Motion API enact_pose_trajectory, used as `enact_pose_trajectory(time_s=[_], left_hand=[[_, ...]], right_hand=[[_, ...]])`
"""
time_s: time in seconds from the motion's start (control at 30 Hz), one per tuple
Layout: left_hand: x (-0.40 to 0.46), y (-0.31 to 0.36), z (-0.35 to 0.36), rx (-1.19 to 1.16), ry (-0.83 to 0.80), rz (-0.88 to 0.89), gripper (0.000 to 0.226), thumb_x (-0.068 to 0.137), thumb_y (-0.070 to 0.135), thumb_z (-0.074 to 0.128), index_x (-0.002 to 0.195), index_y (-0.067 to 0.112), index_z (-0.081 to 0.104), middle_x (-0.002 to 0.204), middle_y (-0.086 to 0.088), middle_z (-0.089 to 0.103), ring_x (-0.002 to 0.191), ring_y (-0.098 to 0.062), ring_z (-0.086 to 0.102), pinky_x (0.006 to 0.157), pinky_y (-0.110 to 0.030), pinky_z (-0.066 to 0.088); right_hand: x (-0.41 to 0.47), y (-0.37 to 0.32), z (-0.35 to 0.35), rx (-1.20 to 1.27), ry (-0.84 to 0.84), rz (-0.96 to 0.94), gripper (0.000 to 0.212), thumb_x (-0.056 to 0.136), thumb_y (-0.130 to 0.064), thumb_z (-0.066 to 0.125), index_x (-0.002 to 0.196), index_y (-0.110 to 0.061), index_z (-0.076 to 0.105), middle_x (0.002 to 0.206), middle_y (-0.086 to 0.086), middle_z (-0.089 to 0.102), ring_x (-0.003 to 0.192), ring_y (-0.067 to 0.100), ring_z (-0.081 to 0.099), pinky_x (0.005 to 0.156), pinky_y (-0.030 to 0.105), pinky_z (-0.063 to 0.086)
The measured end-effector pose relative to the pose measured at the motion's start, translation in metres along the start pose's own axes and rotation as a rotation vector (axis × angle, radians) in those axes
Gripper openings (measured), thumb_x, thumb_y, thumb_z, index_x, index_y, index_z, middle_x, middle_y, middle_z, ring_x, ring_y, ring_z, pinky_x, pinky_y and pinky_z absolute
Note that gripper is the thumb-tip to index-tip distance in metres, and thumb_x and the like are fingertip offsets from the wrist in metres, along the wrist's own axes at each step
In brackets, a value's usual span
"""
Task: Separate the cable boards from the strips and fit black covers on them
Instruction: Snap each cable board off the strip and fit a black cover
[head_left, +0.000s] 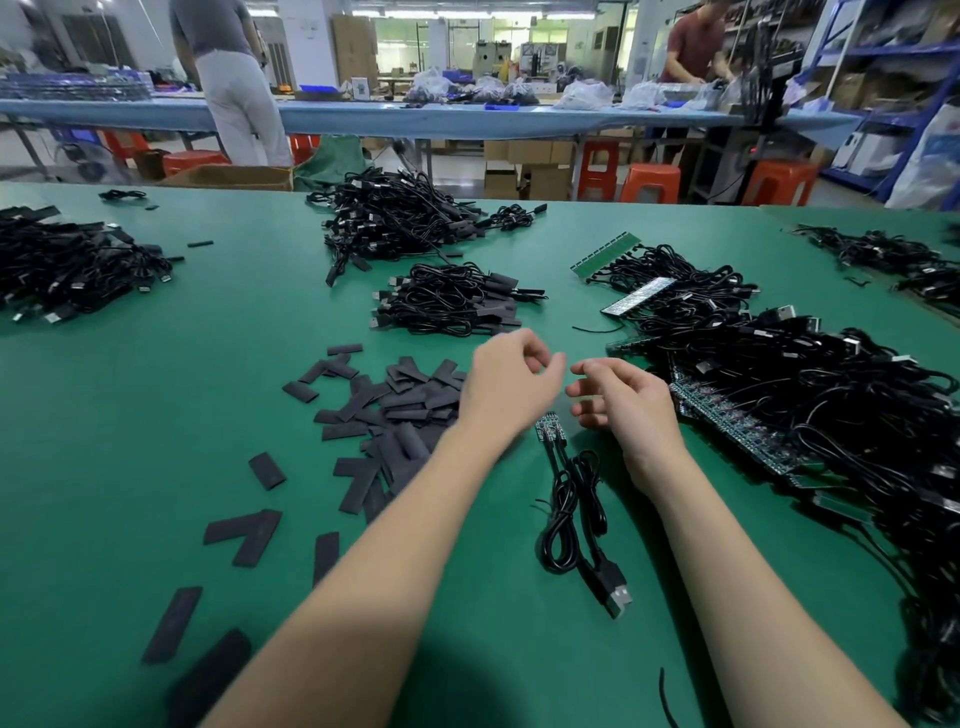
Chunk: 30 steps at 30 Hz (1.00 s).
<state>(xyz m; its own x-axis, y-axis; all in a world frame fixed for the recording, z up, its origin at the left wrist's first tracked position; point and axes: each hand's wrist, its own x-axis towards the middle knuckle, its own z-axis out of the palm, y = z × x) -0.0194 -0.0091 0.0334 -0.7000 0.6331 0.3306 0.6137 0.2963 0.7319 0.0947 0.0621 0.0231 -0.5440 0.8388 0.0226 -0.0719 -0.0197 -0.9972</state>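
My left hand (506, 384) hovers over the green table with loosely curled fingers, holding nothing. My right hand (621, 400) hangs just beside it, fingers relaxed and empty too. Below and between them lie two small separated cable boards (549, 428) with their coiled black cables and a USB plug (615, 592). A heap of flat black covers (400, 410) spreads to the left of my left hand. On the right lies a big tangle of cables still joined to green board strips (737, 426).
A stack of covered cables (457, 301) sits beyond my hands, with a larger pile (395, 218) behind it and another (67, 270) at far left. More strips (605, 254) lie at back right. Loose covers (171, 623) scatter near the front left. Two people stand at a far bench.
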Motion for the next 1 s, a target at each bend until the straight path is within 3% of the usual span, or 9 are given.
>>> enact_pose_trajectory(time_s=[0.07, 0.2, 0.27, 0.47, 0.53, 0.67, 0.83, 0.93, 1.0], left_hand=[[-0.017, -0.002, 0.010, -0.147, 0.029, -0.026, 0.017, 0.089, 0.030, 0.068, 0.075, 0.022, 0.065, 0.073, 0.009, 0.065, 0.066, 0.000, 0.056, 0.061, -0.009, 0.037], [-0.028, -0.012, 0.015, -0.246, 0.046, -0.043, 0.017, 0.092, 0.025, 0.067, 0.079, 0.015, 0.066, 0.074, 0.007, 0.064, 0.051, -0.001, 0.045, 0.057, -0.014, 0.033], [-0.028, -0.012, 0.014, -0.277, 0.053, -0.036, 0.017, 0.092, 0.025, 0.067, 0.079, 0.015, 0.066, 0.072, 0.008, 0.062, 0.048, -0.004, 0.043, 0.056, -0.016, 0.034], [-0.030, -0.011, 0.015, -0.311, 0.233, 0.096, 0.026, 0.092, 0.027, 0.067, 0.070, 0.016, 0.060, 0.059, 0.009, 0.051, 0.050, -0.009, 0.041, 0.056, -0.020, 0.038], [-0.030, -0.012, 0.014, -0.232, 0.260, 0.153, 0.028, 0.092, 0.034, 0.064, 0.069, 0.019, 0.059, 0.064, 0.009, 0.053, 0.055, -0.008, 0.043, 0.060, -0.028, 0.041], [-0.031, -0.013, 0.012, -0.247, 0.252, 0.135, 0.014, 0.093, 0.033, 0.063, 0.082, 0.023, 0.060, 0.073, 0.011, 0.057, 0.063, -0.006, 0.047, 0.065, -0.031, 0.045], [-0.033, -0.008, 0.009, -0.598, 0.095, -0.094, 0.012, 0.093, 0.022, 0.069, 0.098, 0.018, 0.058, 0.089, 0.005, 0.066, 0.077, -0.003, 0.063, 0.073, -0.023, 0.053], [-0.033, -0.003, 0.004, -0.894, -0.126, -0.244, 0.005, 0.096, 0.015, 0.066, 0.095, 0.011, 0.063, 0.089, -0.005, 0.071, 0.083, -0.018, 0.066, 0.080, -0.033, 0.056], [-0.032, -0.002, 0.000, -1.067, -0.203, -0.302, 0.003, 0.097, 0.010, 0.064, 0.096, 0.008, 0.062, 0.088, -0.011, 0.069, 0.081, -0.023, 0.065, 0.082, -0.035, 0.058]], right_hand=[[0.001, -0.001, -0.002, -0.147, -0.010, -0.007, 0.018, 0.096, -0.018, 0.061, 0.082, -0.016, 0.072, 0.071, 0.000, 0.072, 0.053, 0.012, 0.061, 0.053, 0.022, 0.050], [0.003, -0.011, -0.006, -0.770, -0.072, -0.044, 0.016, 0.089, -0.033, 0.066, 0.079, -0.022, 0.073, 0.078, -0.004, 0.075, 0.078, 0.014, 0.071, 0.077, 0.030, 0.055], [-0.001, -0.020, -0.003, -0.969, -0.133, -0.012, 0.016, 0.085, -0.040, 0.069, 0.081, -0.025, 0.073, 0.085, -0.003, 0.074, 0.088, 0.017, 0.068, 0.074, 0.025, 0.048], [-0.013, -0.023, 0.022, -1.128, -0.138, 0.044, 0.026, 0.082, -0.036, 0.065, 0.099, -0.017, 0.073, 0.088, 0.013, 0.062, 0.093, 0.031, 0.063, 0.075, 0.028, 0.050], [-0.013, -0.023, 0.021, -1.112, -0.142, 0.085, 0.024, 0.079, -0.033, 0.067, 0.098, -0.019, 0.073, 0.091, 0.012, 0.065, 0.093, 0.030, 0.064, 0.074, 0.028, 0.051], [-0.007, -0.023, 0.004, -0.888, -0.188, 0.122, 0.023, 0.067, -0.027, 0.087, 0.078, -0.021, 0.068, 0.074, -0.001, 0.065, 0.065, 0.016, 0.057, 0.059, 0.024, 0.041], [-0.005, -0.024, -0.013, -0.124, -0.324, 0.219, 0.025, 0.078, -0.005, 0.082, 0.094, -0.017, 0.065, 0.067, -0.002, 0.064, 0.049, 0.006, 0.053, 0.052, 0.014, 0.044], [-0.004, -0.025, -0.019, 0.024, -0.401, 0.225, 0.028, 0.083, -0.007, 0.076, 0.109, -0.011, 0.066, 0.061, -0.008, 0.064, 0.049, 0.003, 0.056, 0.068, 0.017, 0.051], [-0.004, -0.026, -0.020, 0.098, -0.427, 0.228, 0.039, 0.077, -0.012, 0.078, 0.114, -0.009, 0.064, 0.070, -0.003, 0.068, 0.055, 0.005, 0.060, 0.073, 0.021, 0.052]])
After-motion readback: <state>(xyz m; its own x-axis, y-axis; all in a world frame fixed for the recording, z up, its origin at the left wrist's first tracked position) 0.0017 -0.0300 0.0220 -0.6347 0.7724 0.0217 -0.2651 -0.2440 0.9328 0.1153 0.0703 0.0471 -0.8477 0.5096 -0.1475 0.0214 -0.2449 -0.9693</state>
